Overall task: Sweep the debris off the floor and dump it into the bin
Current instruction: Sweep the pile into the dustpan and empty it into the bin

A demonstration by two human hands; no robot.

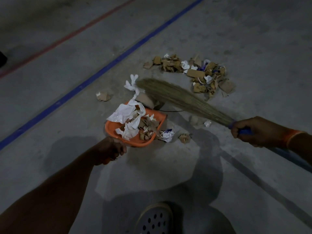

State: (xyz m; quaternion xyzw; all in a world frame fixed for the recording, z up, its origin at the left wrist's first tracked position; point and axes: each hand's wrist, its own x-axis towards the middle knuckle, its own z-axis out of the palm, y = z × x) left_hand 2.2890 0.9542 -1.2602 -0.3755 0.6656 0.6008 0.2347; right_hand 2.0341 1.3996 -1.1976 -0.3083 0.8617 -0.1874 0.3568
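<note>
- Left hand (112, 150) grips handle of orange dustpan (135, 141), pan half full of paper and cardboard.
- Grass broom (182, 98) bristles at pan mouth.
- Debris pile (202, 73) beyond, on concrete floor (67, 98).
- Right hand (253, 131) clamped on blue broom handle.

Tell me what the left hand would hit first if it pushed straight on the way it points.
Probably nothing new: the left hand already grips the dustpan, which lies ahead of it. Pushed on, the pan's mouth would likely meet the cardboard piece under the broom, though depth is hard to judge.
</note>
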